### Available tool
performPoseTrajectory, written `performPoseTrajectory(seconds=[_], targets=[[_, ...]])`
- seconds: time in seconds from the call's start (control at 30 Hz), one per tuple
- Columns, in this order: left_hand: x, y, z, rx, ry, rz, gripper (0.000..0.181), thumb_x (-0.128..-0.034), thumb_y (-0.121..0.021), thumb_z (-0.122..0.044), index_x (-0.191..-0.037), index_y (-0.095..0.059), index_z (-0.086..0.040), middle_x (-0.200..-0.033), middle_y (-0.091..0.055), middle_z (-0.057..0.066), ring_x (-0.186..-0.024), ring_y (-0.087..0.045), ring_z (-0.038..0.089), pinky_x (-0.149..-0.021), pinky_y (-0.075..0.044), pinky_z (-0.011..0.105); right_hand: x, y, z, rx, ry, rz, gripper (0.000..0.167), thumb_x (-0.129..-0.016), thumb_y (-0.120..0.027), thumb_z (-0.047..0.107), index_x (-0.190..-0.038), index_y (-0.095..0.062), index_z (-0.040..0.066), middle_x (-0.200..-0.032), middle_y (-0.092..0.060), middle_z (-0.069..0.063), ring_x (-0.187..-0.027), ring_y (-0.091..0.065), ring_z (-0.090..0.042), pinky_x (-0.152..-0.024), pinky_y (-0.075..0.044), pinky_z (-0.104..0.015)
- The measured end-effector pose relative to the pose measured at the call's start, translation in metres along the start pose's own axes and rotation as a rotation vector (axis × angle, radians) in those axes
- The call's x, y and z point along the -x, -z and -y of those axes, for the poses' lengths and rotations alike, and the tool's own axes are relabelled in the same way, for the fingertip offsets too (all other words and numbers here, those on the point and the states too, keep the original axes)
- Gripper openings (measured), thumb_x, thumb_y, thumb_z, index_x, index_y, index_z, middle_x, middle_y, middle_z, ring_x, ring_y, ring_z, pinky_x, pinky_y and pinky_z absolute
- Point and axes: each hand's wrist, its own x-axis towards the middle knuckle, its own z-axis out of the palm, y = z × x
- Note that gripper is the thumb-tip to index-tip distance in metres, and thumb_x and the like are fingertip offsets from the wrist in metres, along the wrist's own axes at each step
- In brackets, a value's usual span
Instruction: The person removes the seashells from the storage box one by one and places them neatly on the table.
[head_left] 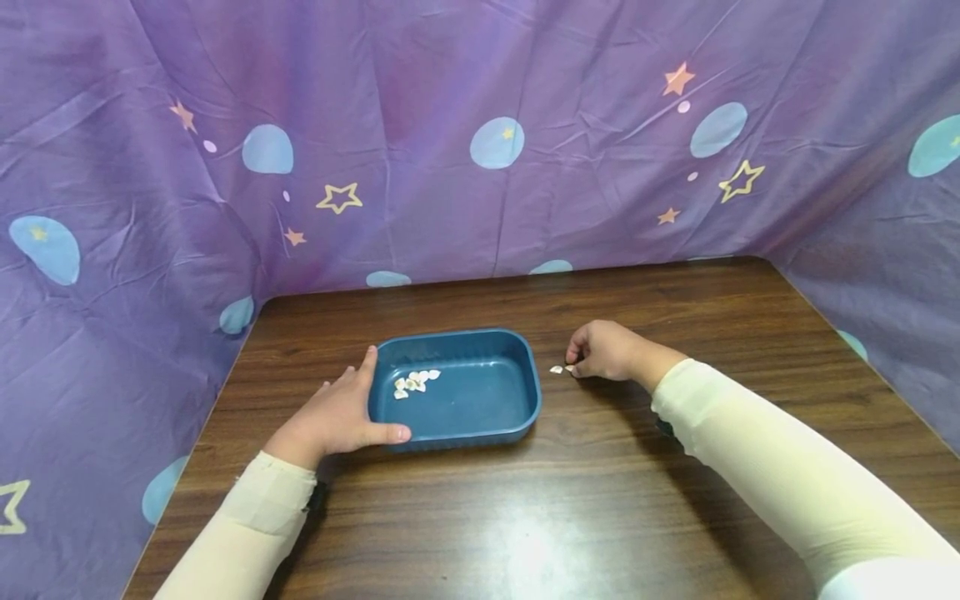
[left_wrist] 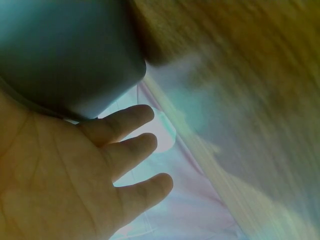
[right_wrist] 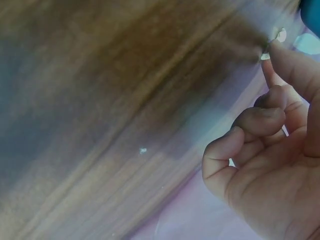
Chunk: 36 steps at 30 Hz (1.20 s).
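A blue rectangular tray [head_left: 457,436] sits on the wooden table, with several small, flat, whitish shell-like pieces [head_left: 411,383] gathered at its left inside. My left hand [head_left: 341,414] rests against the tray's left end, fingers straight and thumb lying along the near rim. In the left wrist view, three fingers [left_wrist: 132,150] extend past the dark tray wall [left_wrist: 75,60]. To the right of the tray, my right hand [head_left: 609,350] pinches a whitish piece [right_wrist: 265,56] between thumb and index finger, down at the table. Another whitish piece [head_left: 556,369] lies just left of those fingertips.
The brown wood-grain table [head_left: 465,517] reaches back to a purple curtain [head_left: 442,208] printed with stars and blue ovals, which also hangs at both sides. In the right wrist view, a tiny pale speck [right_wrist: 143,150] shows on the table surface.
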Motion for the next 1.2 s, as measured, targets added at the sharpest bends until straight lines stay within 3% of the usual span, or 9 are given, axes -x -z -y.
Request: performPoseTrajectory(seconds=[0.27,0.5,0.83,1.2], targets=[[0.001,0.000,0.000,0.001,-0.003,0.007,0.144,-0.0774,-0.082,-0.070,-0.166,0.003,0.005,-0.165,-0.026,0.038,-0.154,-0.026,0.057,-0.121,-0.020,0.074,-0.005,0.010,0.012,-0.093,0.036,-0.041,0.008,-0.087,-0.084,0.013,-0.090,-0.077,0.010,-0.072,-0.066,0.004,-0.069,-0.057,-0.011,-0.068,-0.048,-0.030],[0.000,0.001,0.000,-0.009,-0.007,-0.002,0.145,-0.0769,-0.082,-0.071,-0.166,0.002,0.006,-0.164,-0.028,0.039,-0.153,-0.027,0.057,-0.121,-0.021,0.075,-0.013,0.015,0.057,-0.202,0.157,-0.122,0.014,-0.090,-0.083,0.016,-0.100,-0.078,0.007,-0.067,-0.058,0.004,-0.059,-0.052,-0.009,-0.060,-0.046,-0.027],[-0.001,-0.002,0.001,0.002,-0.001,-0.001,0.145,-0.0765,-0.083,-0.071,-0.166,0.001,0.006,-0.164,-0.027,0.039,-0.153,-0.026,0.057,-0.121,-0.020,0.074,-0.032,0.000,0.112,-0.234,0.215,-0.068,0.023,-0.091,-0.084,0.019,-0.108,-0.077,0.004,-0.065,-0.053,0.005,-0.059,-0.047,-0.008,-0.060,-0.043,-0.027],[-0.002,-0.002,0.000,0.001,-0.002,0.004,0.144,-0.0775,-0.081,-0.071,-0.166,0.002,0.006,-0.164,-0.028,0.039,-0.153,-0.027,0.057,-0.120,-0.021,0.075,-0.053,-0.024,0.136,-0.230,0.251,-0.050,0.025,-0.092,-0.084,0.022,-0.110,-0.078,0.006,-0.066,-0.053,0.006,-0.061,-0.048,-0.007,-0.062,-0.043,-0.025]])
